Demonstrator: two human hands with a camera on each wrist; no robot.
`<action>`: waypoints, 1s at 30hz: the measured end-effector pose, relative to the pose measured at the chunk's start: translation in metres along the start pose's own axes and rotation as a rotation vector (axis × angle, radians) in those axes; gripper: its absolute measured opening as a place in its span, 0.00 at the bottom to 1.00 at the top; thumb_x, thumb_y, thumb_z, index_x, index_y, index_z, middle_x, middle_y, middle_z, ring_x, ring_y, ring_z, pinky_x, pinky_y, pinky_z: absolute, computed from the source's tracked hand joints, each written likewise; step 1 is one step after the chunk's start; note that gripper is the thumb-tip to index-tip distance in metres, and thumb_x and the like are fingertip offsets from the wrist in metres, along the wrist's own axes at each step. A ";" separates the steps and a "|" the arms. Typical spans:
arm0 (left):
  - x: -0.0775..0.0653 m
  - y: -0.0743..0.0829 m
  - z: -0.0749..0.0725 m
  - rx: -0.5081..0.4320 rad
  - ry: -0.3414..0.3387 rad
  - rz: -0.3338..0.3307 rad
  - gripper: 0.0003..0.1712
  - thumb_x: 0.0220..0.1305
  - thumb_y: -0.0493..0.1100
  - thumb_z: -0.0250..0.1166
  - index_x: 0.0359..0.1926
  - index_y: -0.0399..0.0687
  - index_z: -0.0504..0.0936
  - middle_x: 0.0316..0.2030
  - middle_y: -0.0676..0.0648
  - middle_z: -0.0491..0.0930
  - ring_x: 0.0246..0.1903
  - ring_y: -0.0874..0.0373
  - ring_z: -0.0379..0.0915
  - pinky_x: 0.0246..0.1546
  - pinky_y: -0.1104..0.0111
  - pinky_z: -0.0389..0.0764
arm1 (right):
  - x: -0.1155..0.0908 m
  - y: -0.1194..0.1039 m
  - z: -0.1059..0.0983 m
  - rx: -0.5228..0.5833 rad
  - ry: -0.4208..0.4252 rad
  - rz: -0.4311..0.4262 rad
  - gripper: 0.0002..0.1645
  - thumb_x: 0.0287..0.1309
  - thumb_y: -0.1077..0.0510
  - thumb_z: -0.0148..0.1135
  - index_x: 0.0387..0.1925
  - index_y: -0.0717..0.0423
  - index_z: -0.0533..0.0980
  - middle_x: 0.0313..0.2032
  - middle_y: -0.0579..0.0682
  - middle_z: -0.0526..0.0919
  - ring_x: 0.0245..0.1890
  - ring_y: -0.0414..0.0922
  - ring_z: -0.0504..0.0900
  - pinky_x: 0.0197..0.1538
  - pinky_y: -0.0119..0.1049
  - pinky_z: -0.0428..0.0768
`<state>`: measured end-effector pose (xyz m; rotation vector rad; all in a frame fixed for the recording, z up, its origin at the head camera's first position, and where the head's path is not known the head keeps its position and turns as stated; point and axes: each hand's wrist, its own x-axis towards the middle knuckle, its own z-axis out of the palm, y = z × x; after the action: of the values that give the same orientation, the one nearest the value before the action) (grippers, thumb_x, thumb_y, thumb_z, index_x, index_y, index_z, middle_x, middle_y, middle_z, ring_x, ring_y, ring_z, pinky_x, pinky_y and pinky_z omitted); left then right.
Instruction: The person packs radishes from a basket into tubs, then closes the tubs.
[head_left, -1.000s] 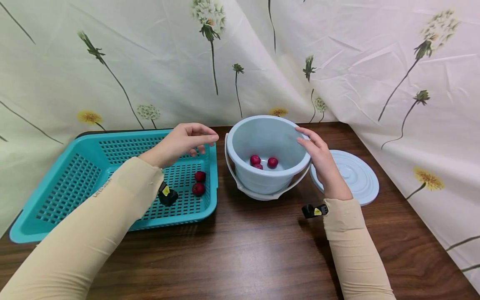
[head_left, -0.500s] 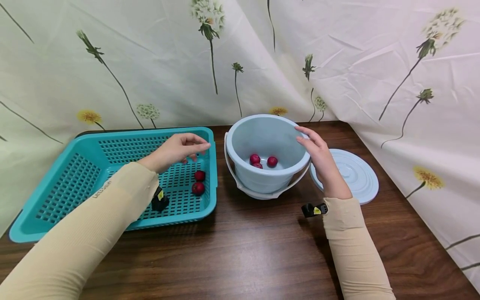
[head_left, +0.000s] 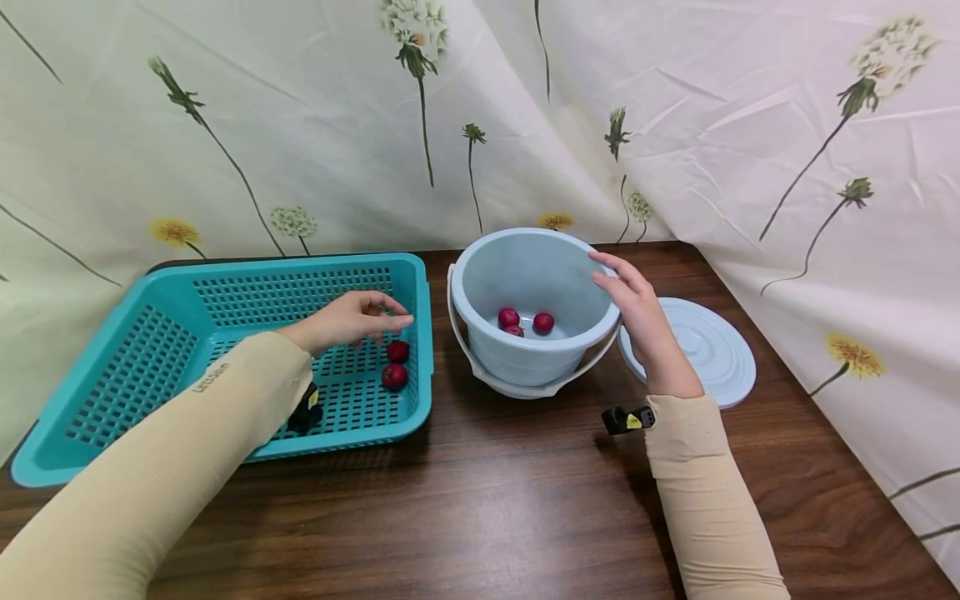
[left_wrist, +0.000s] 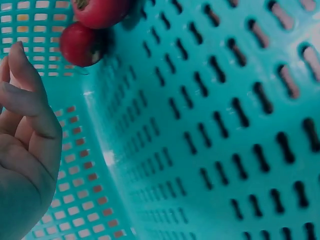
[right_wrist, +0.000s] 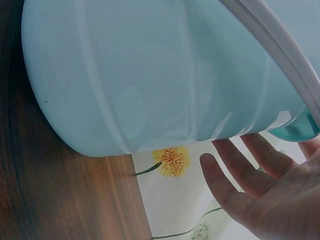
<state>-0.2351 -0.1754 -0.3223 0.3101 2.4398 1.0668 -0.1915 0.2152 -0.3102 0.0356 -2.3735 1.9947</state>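
My left hand (head_left: pixel 351 318) is lowered into the turquoise basket (head_left: pixel 426 358), fingers loosely bent and nothing between them. Just beside its fingertips, against the basket's right end, lie two small round red fruits (head_left: pixel 394 377); in the left wrist view one (left_wrist: pixel 102 11) shows a greenish stem end. With my right hand (head_left: pixel 645 321) I hold the right rim of the light blue bucket (head_left: pixel 517 362): thumb and a fingertip reach over the rim. In the right wrist view, other fingers (right_wrist: pixel 237 172) lie along the outer wall. Several red fruits (head_left: pixel 543 322) sit on the bucket's bottom.
A light blue lid (head_left: pixel 708 350) lies flat on the dark wooden table (head_left: pixel 480 500), right of the bucket. The white bucket handle (head_left: pixel 517 390) hangs down at the front. A flower-printed cloth (head_left: pixel 315 125) rises behind and to the right.
My left hand has moved left and down from above the basket's right edge into the basket, closer to the two red fruits. The right hand stays at the bucket's rim.
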 end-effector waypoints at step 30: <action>0.006 -0.020 0.001 0.150 -0.145 -0.111 0.31 0.67 0.56 0.64 0.62 0.42 0.72 0.33 0.46 0.77 0.29 0.57 0.70 0.28 0.67 0.72 | -0.003 -0.002 0.001 0.007 -0.003 0.000 0.28 0.72 0.50 0.50 0.70 0.52 0.66 0.72 0.51 0.63 0.64 0.47 0.67 0.65 0.45 0.66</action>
<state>-0.2405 -0.1859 -0.3400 0.2858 2.3807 0.7886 -0.1886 0.2137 -0.3082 0.0398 -2.3682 2.0046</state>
